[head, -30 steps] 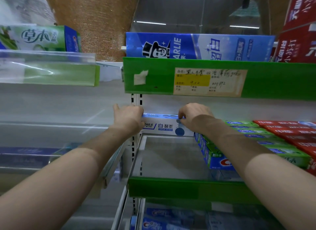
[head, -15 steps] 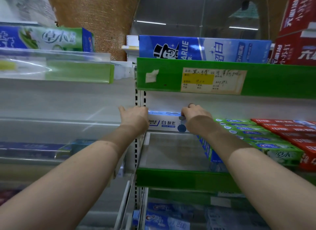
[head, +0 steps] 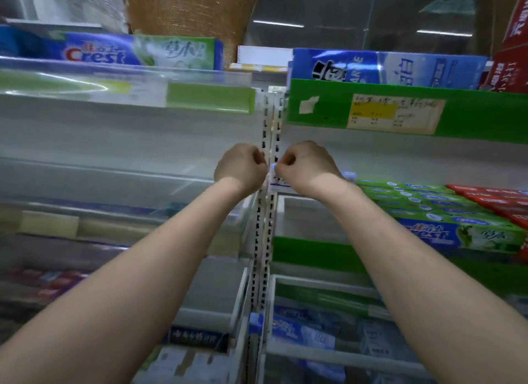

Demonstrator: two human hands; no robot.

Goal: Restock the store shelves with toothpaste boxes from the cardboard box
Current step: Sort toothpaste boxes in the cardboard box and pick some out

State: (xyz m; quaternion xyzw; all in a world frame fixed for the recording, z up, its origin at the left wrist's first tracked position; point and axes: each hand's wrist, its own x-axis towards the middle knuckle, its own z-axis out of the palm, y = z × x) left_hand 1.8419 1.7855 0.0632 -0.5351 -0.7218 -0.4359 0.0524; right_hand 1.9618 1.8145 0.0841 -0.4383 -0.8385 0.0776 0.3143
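**Head view, read left to right.** At upper left, a long blue-and-green Crest toothpaste carton [head: 114, 53] lay behind a clear plastic shelf rail [head: 128, 83]. The left hand [head: 241, 166] hung before the left bay, just beside the white perforated metal upright [head: 270, 132]. Its fingers were curled into a fist with nothing visible in them.

Immediately right of the upright, the white-and-blue toothpaste box [head: 276, 181] sat toward the back left of the grey metal shelf [head: 308, 218], mostly hidden by the right hand [head: 307, 166]. That hand's fingers were curled too, and I could not tell whether they pinched the box or merely hovered before it.

Further right lay a row of green toothpaste boxes [head: 428, 209], then red toothpaste boxes [head: 491, 195]. Both sat under a green shelf-edge strip [head: 485, 120] bearing a paper price label [head: 395, 113]. The cardboard supply box was out of view.

I judged the step in hand to be seating this one box. To do it well, I would square it against the back wall, printed face forward, with its end touching the green row. I would then let go without dragging it off line, keeping the knuckles clear of the strip above.
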